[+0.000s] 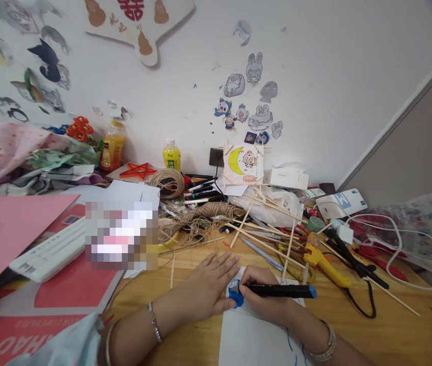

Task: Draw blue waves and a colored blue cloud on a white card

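Observation:
My left hand [206, 284] lies flat with fingers stretched out, pressing on the left edge of a white sheet of paper [250, 338] on the wooden desk [391, 325]. My right hand [264, 300] is closed around a black marker with a blue cap end [282, 291], its tip on a blue drawn shape [235, 295] near the paper's top left corner. Blue lines also run along the paper's right side. Both wrists wear bracelets.
Behind the paper lie several wooden sticks [265, 231], twine [201, 213], a yellow glue gun [325, 264], pens [201, 193] and white cables [399, 244]. A white keyboard [48, 251] and pink card [6, 229] sit at left. Two drink bottles [171, 155] stand by the wall.

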`<action>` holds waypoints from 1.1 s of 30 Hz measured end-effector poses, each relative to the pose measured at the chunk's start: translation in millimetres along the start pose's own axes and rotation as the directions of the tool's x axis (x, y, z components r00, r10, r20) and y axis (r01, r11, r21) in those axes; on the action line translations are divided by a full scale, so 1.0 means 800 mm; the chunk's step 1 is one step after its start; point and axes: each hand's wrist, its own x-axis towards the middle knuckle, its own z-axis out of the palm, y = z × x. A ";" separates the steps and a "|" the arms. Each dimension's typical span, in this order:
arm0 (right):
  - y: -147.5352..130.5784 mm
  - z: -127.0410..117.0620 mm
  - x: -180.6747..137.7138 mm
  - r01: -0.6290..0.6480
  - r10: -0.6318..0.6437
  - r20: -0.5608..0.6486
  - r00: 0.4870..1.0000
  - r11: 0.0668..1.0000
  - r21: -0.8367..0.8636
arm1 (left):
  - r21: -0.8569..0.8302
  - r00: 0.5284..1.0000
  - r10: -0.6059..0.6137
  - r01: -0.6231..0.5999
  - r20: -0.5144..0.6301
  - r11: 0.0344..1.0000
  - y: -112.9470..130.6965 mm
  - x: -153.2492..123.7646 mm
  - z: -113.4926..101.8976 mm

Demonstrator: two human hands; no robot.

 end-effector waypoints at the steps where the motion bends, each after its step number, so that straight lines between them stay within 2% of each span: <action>1: -0.001 0.000 0.000 -0.003 0.003 0.000 1.000 1.000 0.002 | 0.002 1.000 -0.003 0.003 0.006 1.000 0.000 0.000 -0.001; 13: -0.006 0.000 0.002 -0.004 0.004 -0.008 1.000 0.999 0.054 | 0.020 0.999 0.031 -0.030 -0.042 0.999 -0.006 -0.001 0.008; 18: -0.003 0.000 0.001 -0.044 0.046 -0.013 0.999 0.993 0.111 | 0.040 1.000 0.009 -0.009 -0.009 0.999 -0.003 -0.001 0.002; 22: -0.002 -0.003 0.001 -0.103 0.123 -0.087 0.989 0.973 0.205 | 0.033 1.000 -0.004 0.004 0.011 0.999 0.000 -0.001 -0.002; 26: 0.007 -0.009 0.002 -0.146 0.227 -0.215 0.950 0.931 0.335 | 0.033 1.000 -0.013 0.013 0.012 0.999 0.000 -0.002 -0.001; 33: 0.024 -0.017 0.005 -0.045 0.316 -0.415 0.853 0.837 0.545 | 0.036 0.999 -0.025 0.024 0.038 0.999 0.002 -0.001 -0.002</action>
